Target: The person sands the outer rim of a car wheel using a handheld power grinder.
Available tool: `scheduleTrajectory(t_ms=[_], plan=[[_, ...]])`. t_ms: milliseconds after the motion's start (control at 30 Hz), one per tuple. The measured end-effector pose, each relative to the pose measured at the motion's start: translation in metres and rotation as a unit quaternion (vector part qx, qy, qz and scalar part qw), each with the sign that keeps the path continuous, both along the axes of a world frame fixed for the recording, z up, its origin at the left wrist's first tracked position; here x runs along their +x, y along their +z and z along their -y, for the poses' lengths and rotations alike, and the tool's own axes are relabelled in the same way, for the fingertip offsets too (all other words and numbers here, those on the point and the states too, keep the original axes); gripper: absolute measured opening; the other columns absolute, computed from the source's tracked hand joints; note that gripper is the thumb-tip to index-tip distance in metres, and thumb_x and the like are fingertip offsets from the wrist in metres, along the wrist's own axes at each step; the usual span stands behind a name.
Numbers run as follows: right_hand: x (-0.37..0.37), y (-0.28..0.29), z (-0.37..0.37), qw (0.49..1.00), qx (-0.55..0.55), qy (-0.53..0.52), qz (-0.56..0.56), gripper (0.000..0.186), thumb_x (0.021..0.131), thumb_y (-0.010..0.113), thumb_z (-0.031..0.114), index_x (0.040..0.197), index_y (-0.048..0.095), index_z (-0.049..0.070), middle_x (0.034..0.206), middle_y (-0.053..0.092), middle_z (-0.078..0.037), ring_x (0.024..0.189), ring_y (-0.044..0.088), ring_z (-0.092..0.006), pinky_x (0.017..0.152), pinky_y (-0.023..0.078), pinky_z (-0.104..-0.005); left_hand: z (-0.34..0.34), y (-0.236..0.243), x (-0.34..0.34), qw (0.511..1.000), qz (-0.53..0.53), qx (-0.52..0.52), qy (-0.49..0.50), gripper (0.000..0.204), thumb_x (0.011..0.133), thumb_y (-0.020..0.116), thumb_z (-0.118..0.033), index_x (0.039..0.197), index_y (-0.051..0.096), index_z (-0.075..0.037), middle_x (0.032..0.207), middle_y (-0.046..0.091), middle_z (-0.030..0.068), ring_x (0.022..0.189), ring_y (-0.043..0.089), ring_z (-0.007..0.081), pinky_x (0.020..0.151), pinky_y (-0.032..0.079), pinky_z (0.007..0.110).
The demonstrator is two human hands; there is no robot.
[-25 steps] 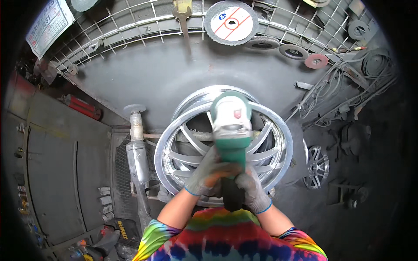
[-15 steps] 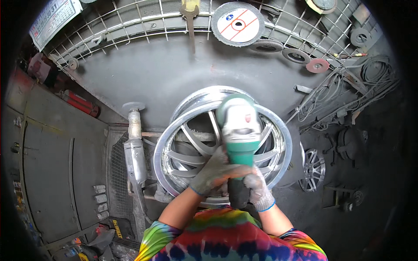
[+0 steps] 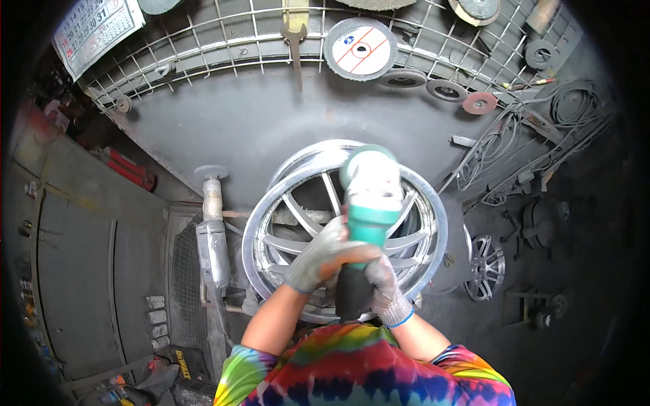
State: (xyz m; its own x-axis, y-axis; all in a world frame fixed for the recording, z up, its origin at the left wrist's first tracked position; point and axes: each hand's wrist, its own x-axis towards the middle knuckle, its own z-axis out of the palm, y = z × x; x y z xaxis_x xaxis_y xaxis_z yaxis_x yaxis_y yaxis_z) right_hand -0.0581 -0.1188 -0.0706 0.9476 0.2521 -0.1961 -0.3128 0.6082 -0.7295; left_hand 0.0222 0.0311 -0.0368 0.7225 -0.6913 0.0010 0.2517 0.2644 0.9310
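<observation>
Both gloved hands hold a green angle grinder (image 3: 369, 223) with a silver head, over the upper right of a spoked alloy wheel rim (image 3: 252, 237). My left hand (image 3: 323, 260) is closed round the green body from the left side. On the dark rear grip, my right hand (image 3: 387, 287) is wrapped with its fingers closed. The grinder's head lies across the rim's far edge; its disc is partly hidden, so contact with the metal cannot be made out. Behind this rim leans another shiny rim (image 3: 318, 150).
A second grinder (image 3: 213, 250) stands upright at the left, disc on top. Above, a wire grid (image 3: 223, 40) carries a wrench (image 3: 295, 54) and several abrasive discs (image 3: 360, 49). Cables (image 3: 521, 128) hang at the right, beyond them another wheel (image 3: 486, 267) on the floor. A red cylinder (image 3: 128, 169) lies left.
The grinder has shifted slightly left with both hands still on it, and its rear grip has swung left. The whole view has shifted slightly too.
</observation>
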Motion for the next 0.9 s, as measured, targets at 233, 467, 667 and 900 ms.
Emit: scheduleTrajectory(t_ms=[233,467,667,900], plan=[[0.025,0.047,-0.03,0.918,-0.288,0.255,0.101,0.038,0.085,0.069,0.017,0.119,0.063,0.003,0.109,0.065,-0.003,0.098,0.059,-0.0128,0.088,0.048,-0.0314,-0.031,-0.058,-0.072,0.954,-0.101,-0.139,0.244,0.078,0.07,0.08,-0.041,0.128,0.052,0.003,0.123,0.061,0.0201,0.112,0.062,0.0298,0.098,0.051,0.044],[0.034,0.039,-0.015,0.929,-0.258,0.253,0.079,0.043,0.086,0.071,0.014,0.126,0.058,0.004,0.12,0.06,-0.005,0.109,0.056,-0.015,0.091,0.049,-0.0328,-0.019,-0.068,-0.055,0.943,-0.168,-0.172,0.229,0.076,0.072,0.079,-0.037,0.13,0.05,0.002,0.116,0.062,0.014,0.106,0.063,0.0273,0.094,0.053,0.042],[0.007,0.011,0.011,0.996,-0.083,-0.023,-0.014,0.059,0.078,0.068,0.005,0.135,0.052,0.003,0.122,0.062,-0.006,0.107,0.062,-0.017,0.092,0.052,-0.0302,0.014,-0.018,-0.014,0.979,-0.157,-0.087,0.094,0.072,0.07,0.081,-0.01,0.134,0.05,-0.003,0.118,0.063,0.0072,0.103,0.063,0.0187,0.086,0.054,0.033],[0.013,0.017,0.018,0.972,-0.223,0.067,0.031,0.058,0.075,0.064,0.014,0.132,0.057,0.002,0.127,0.058,-0.005,0.114,0.055,-0.0148,0.096,0.045,-0.0295,0.017,-0.006,-0.02,0.98,-0.126,-0.03,0.153,0.076,0.067,0.08,-0.008,0.136,0.05,-0.004,0.121,0.062,0.0057,0.11,0.06,0.0198,0.094,0.051,0.036]])
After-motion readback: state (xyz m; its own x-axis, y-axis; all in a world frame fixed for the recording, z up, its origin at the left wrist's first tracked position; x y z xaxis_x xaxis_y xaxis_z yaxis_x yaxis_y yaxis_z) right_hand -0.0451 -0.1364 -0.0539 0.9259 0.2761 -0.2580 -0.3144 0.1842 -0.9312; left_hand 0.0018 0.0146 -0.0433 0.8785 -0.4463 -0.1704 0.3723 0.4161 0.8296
